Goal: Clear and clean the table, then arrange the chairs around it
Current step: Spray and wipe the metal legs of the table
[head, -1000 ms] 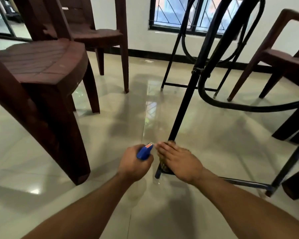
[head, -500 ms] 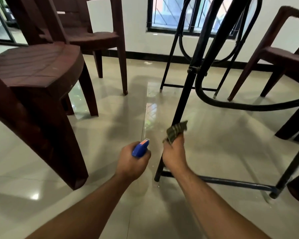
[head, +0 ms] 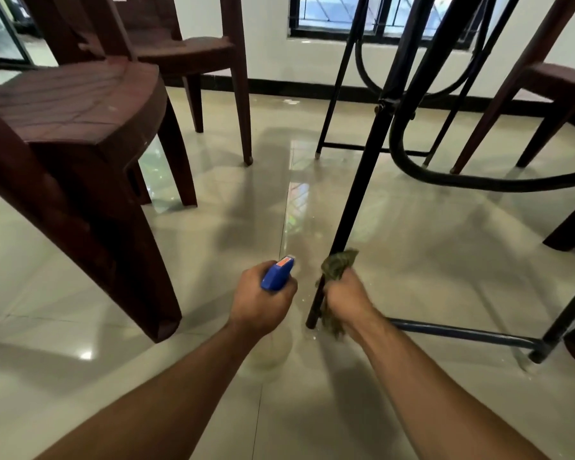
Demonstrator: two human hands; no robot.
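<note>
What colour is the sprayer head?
Blue, with an orange nozzle tip; head view, sprayer head in left hand.

The left hand [head: 263, 302] holds a spray bottle with a blue top [head: 277, 273]; the clear bottle part hangs down under the hand, near the shiny tiled floor [head: 412, 254]. The right hand [head: 347, 298] squeezes a green cloth [head: 337, 264] around the bottom of a black metal table leg [head: 362, 180]. A low blue-black bar [head: 462, 334] runs from that leg to another leg on the right. A dark brown plastic chair [head: 67, 127] stands close on the left. A second brown chair [head: 193, 51] stands behind it, and another [head: 551, 91] is on the right.
</note>
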